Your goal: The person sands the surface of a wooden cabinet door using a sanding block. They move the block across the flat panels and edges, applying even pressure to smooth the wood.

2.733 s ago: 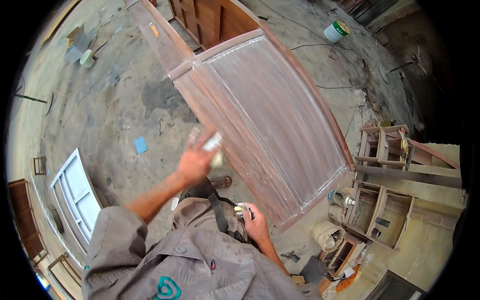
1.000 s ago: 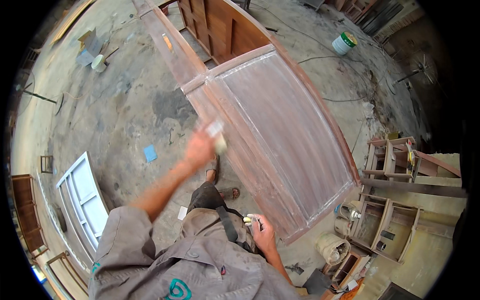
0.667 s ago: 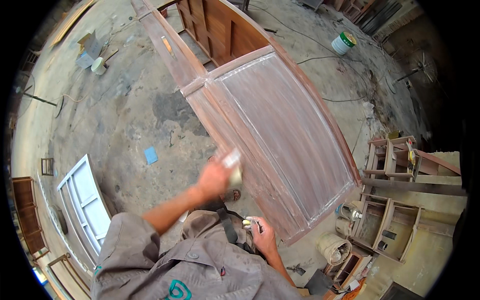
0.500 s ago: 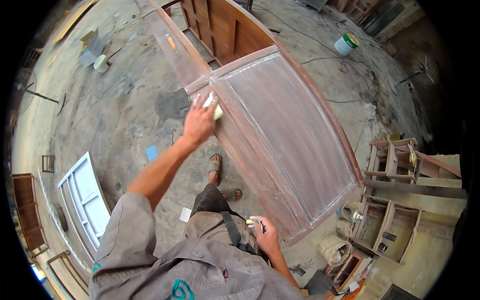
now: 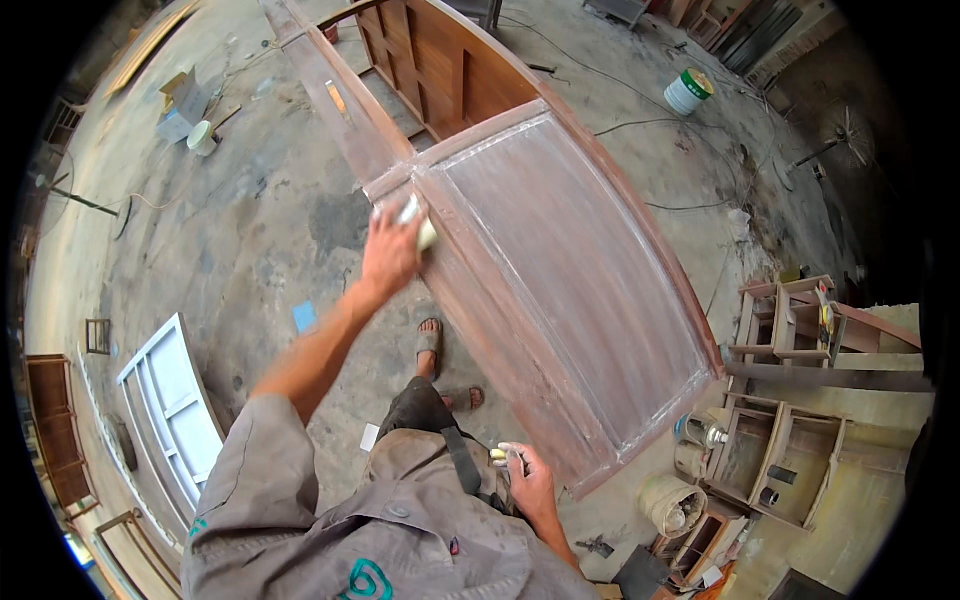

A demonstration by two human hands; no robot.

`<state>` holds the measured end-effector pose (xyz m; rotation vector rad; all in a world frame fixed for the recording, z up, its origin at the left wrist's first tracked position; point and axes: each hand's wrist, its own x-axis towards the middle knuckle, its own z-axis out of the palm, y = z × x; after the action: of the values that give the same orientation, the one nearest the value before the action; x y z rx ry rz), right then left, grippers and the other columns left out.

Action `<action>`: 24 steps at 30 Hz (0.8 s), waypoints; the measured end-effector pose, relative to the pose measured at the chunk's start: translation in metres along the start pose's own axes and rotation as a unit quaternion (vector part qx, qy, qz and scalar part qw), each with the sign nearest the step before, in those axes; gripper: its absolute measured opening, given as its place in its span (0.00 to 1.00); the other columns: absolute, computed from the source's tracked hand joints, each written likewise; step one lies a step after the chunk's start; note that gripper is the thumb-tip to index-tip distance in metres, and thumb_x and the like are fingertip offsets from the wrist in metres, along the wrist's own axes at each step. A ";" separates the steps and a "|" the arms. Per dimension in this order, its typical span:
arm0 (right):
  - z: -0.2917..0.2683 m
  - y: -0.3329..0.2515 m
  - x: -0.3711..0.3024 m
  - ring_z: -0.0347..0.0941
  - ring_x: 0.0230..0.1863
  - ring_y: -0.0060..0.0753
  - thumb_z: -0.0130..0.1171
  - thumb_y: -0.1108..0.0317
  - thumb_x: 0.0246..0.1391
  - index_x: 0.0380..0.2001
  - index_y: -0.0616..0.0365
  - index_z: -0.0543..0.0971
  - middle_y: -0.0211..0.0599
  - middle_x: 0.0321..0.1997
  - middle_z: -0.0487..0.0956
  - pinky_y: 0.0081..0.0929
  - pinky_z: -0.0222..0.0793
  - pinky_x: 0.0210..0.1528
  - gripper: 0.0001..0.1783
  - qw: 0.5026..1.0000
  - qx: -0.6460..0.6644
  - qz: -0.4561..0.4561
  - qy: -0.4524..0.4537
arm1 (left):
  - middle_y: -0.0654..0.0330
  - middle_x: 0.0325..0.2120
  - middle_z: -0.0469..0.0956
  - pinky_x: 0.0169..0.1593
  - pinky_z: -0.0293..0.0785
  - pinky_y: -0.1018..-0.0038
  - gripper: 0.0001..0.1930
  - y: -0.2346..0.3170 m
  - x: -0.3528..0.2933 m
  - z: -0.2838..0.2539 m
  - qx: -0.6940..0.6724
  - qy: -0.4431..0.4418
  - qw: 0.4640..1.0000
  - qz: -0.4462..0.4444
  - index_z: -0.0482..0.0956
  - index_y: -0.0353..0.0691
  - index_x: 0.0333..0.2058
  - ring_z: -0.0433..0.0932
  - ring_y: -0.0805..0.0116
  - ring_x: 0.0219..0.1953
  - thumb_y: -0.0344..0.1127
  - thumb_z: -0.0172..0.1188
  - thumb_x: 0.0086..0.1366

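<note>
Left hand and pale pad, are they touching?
Touching. The head view shows the left hand gripping the pale pad, with no gap between them.

- Bare hands: two, left hand [image 5: 393, 245] at centre, right hand [image 5: 532, 485] at lower centre
- Pale block [image 5: 428, 236]: one, in the left hand
- Small yellowish piece [image 5: 497, 454]: one, at the right fingertips
- Brown wooden workpiece [image 5: 570, 270]: one, top to lower centre
- Sandals [image 5: 428, 341]: two, centre
- Blue square [image 5: 305, 317]: one, left of centre
- Open box [image 5: 181, 112]: one, upper left
- Green-rimmed pail [image 5: 686, 96]: one, upper right
</note>
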<state>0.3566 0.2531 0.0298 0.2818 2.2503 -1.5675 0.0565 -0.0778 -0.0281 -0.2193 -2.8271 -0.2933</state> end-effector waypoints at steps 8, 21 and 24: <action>0.007 -0.011 0.003 0.85 0.46 0.34 0.55 0.69 0.69 0.51 0.61 0.81 0.45 0.43 0.87 0.30 0.77 0.48 0.13 0.999 0.033 0.029 -0.009 | 0.46 0.69 0.66 0.76 0.49 0.41 0.39 0.139 -0.134 -0.024 -0.236 -0.094 0.955 0.152 0.73 0.38 0.64 0.56 0.48 0.76 0.27 0.65 0.48; 0.003 -0.008 -0.002 0.85 0.44 0.31 0.55 0.68 0.70 0.51 0.63 0.80 0.43 0.44 0.87 0.29 0.78 0.48 0.13 0.999 0.029 0.023 -0.013 | 0.56 0.72 0.65 0.76 0.50 0.43 0.37 0.133 -0.140 -0.047 -0.153 -0.213 0.893 0.364 0.70 0.48 0.68 0.56 0.56 0.77 0.29 0.62 0.58; 0.001 -0.001 -0.006 0.84 0.45 0.27 0.53 0.70 0.71 0.52 0.65 0.79 0.42 0.45 0.87 0.26 0.78 0.50 0.13 0.996 0.081 0.036 -0.004 | 0.55 0.71 0.66 0.76 0.50 0.43 0.36 0.069 -0.099 -0.050 -0.084 -0.175 0.926 0.323 0.72 0.45 0.67 0.56 0.57 0.76 0.30 0.62 0.56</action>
<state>0.3618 0.2518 0.0330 0.3947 2.0857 -1.7120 0.1756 -0.0336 0.0016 -1.3190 -2.8510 -0.3699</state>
